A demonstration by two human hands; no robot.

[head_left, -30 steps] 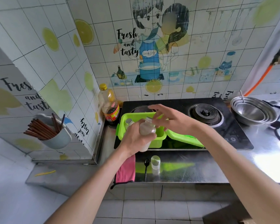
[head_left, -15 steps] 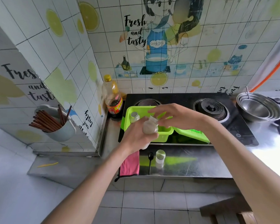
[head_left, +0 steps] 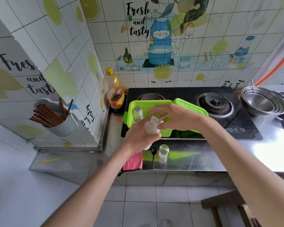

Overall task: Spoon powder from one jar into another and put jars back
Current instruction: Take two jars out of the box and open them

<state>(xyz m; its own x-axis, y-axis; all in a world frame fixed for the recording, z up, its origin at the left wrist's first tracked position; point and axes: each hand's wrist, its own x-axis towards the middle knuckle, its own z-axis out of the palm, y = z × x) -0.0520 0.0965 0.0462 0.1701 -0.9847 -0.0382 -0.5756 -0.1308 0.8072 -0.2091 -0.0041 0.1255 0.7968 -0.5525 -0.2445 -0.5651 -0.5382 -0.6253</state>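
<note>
One powder jar (head_left: 152, 128) tilts in left hand (head_left: 138, 138), right hand (head_left: 172, 117) above.

Premises: a domestic kitchen. Evidence: two-burner hob (head_left: 239, 112) on a stainless-steel counter (head_left: 195, 158); tiled walls bearing "Fresh and tasty" cooking decals (head_left: 159, 38); chopsticks (head_left: 47, 114) in a wall-mounted holder (head_left: 64, 126); sauce bottle (head_left: 114, 92); nested steel bowls (head_left: 262, 102).

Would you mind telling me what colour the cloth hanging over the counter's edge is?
The cloth is pink, best seen in the head view, beside the spoon.
</note>
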